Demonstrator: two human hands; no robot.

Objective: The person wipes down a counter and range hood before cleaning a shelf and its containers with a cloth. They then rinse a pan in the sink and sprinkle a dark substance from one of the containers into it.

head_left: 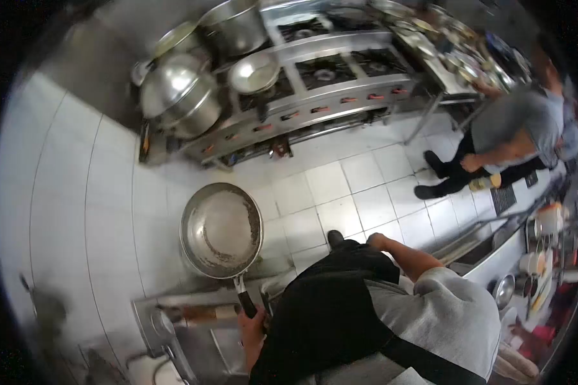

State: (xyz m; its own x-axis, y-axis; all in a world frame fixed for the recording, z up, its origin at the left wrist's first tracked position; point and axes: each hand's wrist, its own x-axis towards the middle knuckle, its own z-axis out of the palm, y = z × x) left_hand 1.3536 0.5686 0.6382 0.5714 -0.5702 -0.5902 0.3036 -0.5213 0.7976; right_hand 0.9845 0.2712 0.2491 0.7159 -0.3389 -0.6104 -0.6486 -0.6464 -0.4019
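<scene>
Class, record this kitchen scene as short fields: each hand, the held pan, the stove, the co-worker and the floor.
Left hand: grips the black handle of a round silver metal frying pan
Right hand: beside the black cloth apron; contents unclear
Frying pan: inside faces the camera, dark marks visible
Stove: long grey steel stove with orange-red knobs
Co-worker: person in grey short-sleeved top, at picture right
Floor: white square tiles
</scene>
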